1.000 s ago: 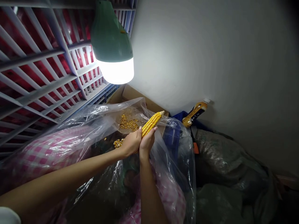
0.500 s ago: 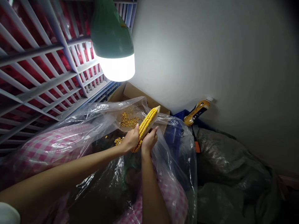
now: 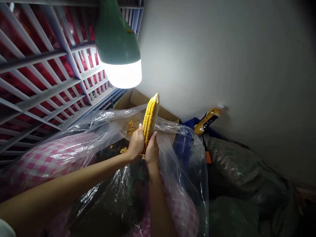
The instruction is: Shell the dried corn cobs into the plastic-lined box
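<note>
A yellow corn cob (image 3: 150, 118) stands nearly upright above a clear plastic bag (image 3: 103, 131), its tip pointing up toward the lamp. My left hand (image 3: 135, 145) is closed round the cob's lower part from the left. My right hand (image 3: 151, 152) is closed on the same lower end from the right, fingers pressed against the kernels. Loose yellow kernels (image 3: 131, 126) lie inside the bag just behind my hands.
A lit green lamp (image 3: 118, 46) hangs close above. A white lattice crate wall (image 3: 44, 72) stands on the left, a cardboard box (image 3: 138, 98) behind the bag, a yellow bottle (image 3: 208, 119) against the grey wall, and dark sacks (image 3: 237, 177) at right.
The cob has swung from slanting to the right to nearly upright and risen. Both hands kept hold of its lower end and turned with it.
</note>
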Action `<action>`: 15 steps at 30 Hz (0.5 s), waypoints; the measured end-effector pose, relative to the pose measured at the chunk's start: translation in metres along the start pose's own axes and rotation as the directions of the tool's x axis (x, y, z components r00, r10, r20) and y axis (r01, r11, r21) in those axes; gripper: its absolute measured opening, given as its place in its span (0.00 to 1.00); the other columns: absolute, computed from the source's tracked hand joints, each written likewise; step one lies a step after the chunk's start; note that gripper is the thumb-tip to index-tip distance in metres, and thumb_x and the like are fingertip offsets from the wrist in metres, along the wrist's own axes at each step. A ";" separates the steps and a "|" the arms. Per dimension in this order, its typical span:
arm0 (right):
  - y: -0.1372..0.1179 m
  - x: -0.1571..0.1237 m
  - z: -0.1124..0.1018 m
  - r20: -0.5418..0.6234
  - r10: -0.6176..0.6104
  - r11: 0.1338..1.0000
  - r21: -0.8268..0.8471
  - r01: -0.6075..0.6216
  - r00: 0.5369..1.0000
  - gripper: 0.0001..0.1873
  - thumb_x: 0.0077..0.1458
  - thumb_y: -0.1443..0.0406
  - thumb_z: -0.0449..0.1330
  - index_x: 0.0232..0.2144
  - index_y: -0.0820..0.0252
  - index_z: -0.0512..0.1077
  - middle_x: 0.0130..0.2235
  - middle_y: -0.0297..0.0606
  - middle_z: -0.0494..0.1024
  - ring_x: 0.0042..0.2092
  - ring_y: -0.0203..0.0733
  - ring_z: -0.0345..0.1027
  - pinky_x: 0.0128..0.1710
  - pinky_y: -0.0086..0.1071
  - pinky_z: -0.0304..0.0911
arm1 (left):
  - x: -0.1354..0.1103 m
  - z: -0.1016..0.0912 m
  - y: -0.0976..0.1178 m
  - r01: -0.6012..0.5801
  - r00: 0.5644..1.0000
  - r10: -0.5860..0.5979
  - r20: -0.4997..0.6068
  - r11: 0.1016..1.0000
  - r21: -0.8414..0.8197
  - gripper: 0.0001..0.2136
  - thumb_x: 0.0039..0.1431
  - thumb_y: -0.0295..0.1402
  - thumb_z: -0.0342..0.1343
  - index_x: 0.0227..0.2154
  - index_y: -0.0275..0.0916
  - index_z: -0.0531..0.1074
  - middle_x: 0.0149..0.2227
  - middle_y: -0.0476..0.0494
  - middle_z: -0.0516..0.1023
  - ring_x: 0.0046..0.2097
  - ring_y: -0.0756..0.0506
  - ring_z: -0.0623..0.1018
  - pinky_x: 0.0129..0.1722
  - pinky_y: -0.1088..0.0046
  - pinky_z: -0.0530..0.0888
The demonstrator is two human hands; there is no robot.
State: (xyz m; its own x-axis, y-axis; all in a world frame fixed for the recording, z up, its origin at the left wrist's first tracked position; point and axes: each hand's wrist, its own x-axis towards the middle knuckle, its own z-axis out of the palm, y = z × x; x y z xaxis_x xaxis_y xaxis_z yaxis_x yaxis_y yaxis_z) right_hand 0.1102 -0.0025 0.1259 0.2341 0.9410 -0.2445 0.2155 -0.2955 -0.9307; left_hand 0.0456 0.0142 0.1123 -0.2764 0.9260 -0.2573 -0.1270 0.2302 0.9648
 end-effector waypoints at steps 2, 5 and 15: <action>-0.004 -0.002 0.000 -0.104 0.002 0.996 -0.090 -0.012 0.995 0.33 0.54 0.45 0.35 0.32 0.61 0.72 0.35 0.42 0.76 0.36 0.42 0.68 0.34 0.32 0.58 | 0.002 -0.001 0.004 -0.144 0.989 0.146 -0.021 0.985 0.094 0.20 0.57 0.47 0.37 0.24 0.38 0.65 0.30 0.43 0.69 0.39 0.44 0.68 0.45 0.67 0.64; -0.006 -0.003 -0.003 -0.131 0.042 0.977 -0.204 -0.068 0.990 0.36 0.54 0.45 0.33 0.23 0.62 0.70 0.27 0.43 0.75 0.29 0.43 0.67 0.27 0.32 0.55 | 0.010 -0.003 0.019 -0.210 0.973 0.211 0.096 0.977 -0.019 0.16 0.57 0.46 0.41 0.31 0.38 0.65 0.33 0.45 0.68 0.39 0.46 0.68 0.43 0.68 0.65; 0.002 -0.015 0.006 0.016 -0.159 0.969 -0.191 0.159 0.987 0.30 0.57 0.50 0.38 0.31 0.63 0.73 0.32 0.44 0.76 0.33 0.43 0.67 0.29 0.31 0.56 | 0.018 -0.011 0.037 -0.063 0.997 0.073 0.023 0.951 -0.302 0.14 0.47 0.40 0.56 0.31 0.37 0.61 0.25 0.52 0.65 0.24 0.52 0.69 0.23 0.77 0.68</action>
State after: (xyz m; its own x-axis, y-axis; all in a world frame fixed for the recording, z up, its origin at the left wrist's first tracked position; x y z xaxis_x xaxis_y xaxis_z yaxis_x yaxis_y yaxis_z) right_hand 0.1013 -0.0159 0.1264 0.1813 0.9785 -0.0980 0.4273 -0.1681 -0.8884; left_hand 0.0257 0.0363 0.1431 -0.2633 0.9469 -0.1845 -0.3910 0.0701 0.9177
